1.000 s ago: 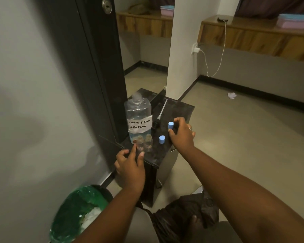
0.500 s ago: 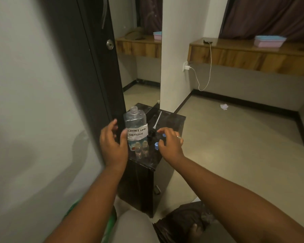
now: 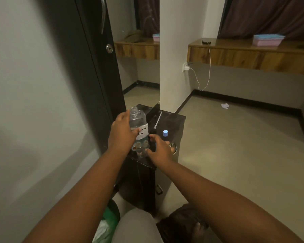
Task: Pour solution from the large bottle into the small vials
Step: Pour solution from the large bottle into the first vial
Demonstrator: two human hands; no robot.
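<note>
the left hand (image 3: 122, 131) wraps its fingers round the big bottle (image 3: 136, 120). the bottle stands with no cap on the black stand (image 3: 172, 120). the little vials (image 3: 142, 145) stand just in front of the bottle, between the two hands. the right hand (image 3: 161, 147) is beside them, fingers bent; i cannot tell if it holds anything. a blue cap (image 3: 165, 132) sits near it.

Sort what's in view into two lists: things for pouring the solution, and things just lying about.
For the job:
- clear large plastic bottle with white handwritten label, uncapped, left hand on it
- small clear glass vials, right hand beside them
- small blue cap
- black glossy stand

Lying about:
- white charger cable
- pink and blue box
- crumpled white paper
- green-lined bin
</note>
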